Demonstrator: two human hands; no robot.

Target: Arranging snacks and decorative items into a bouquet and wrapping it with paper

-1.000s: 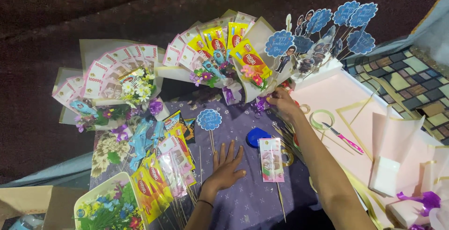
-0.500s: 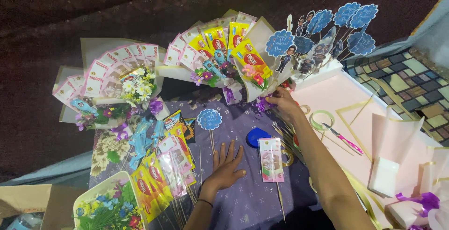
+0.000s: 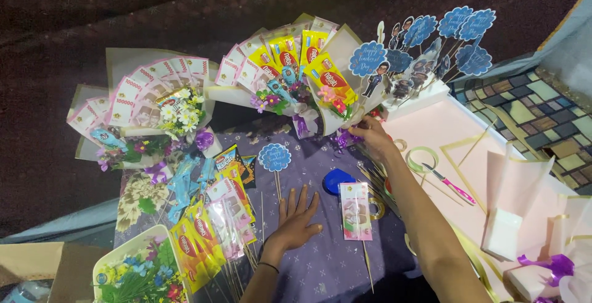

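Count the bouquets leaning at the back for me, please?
2: the pink banknote bouquet with white flowers at the left, and the yellow snack-packet bouquet in the middle, near the right hand. Others may be hidden.

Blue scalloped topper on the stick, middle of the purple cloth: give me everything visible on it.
The blue scalloped topper is a flat round card with a wavy edge, blue face, white border and small pale lettering. It looks like printed paper fixed to a thin wooden stick running down toward the left hand. It lies flat, face up, on the purple cloth, just right of the yellow snack packets. The stick's lower end reaches near the fingertips; contact cannot be told.
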